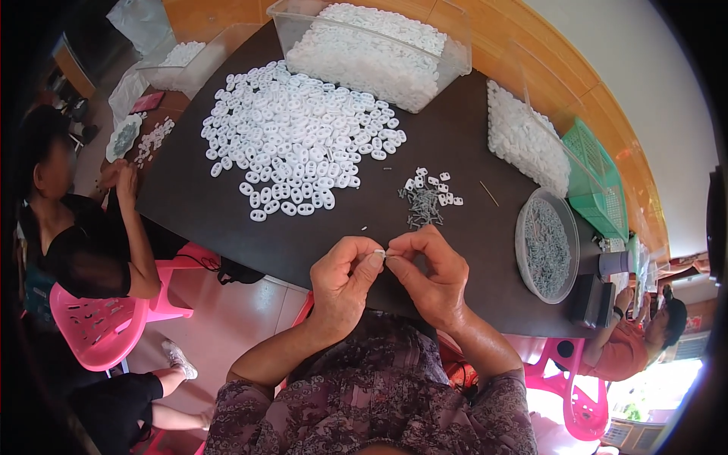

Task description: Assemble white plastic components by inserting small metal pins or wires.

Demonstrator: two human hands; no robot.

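My left hand (343, 287) is closed in a pinch on a small white plastic piece (378, 252) just above the near edge of the table. Fingertip to fingertip with it, my right hand (431, 279) is also pinched at the piece's right side; what it grips there is too small to make out. Beyond my hands lies a little heap of grey screws (423, 206), with several small white two-holed pieces (444, 177) around its far side. A large pile of white oval two-holed plastic pieces (292, 133) spreads over the table farther left.
On the dark table (447, 140) stand a clear bin of white pieces (371, 57), another such bin (523, 136), a round tub of screws (547, 246) and a green basket (599, 186). A thin stick (489, 192) lies nearby. People sit at left (83, 227) and right (633, 341).
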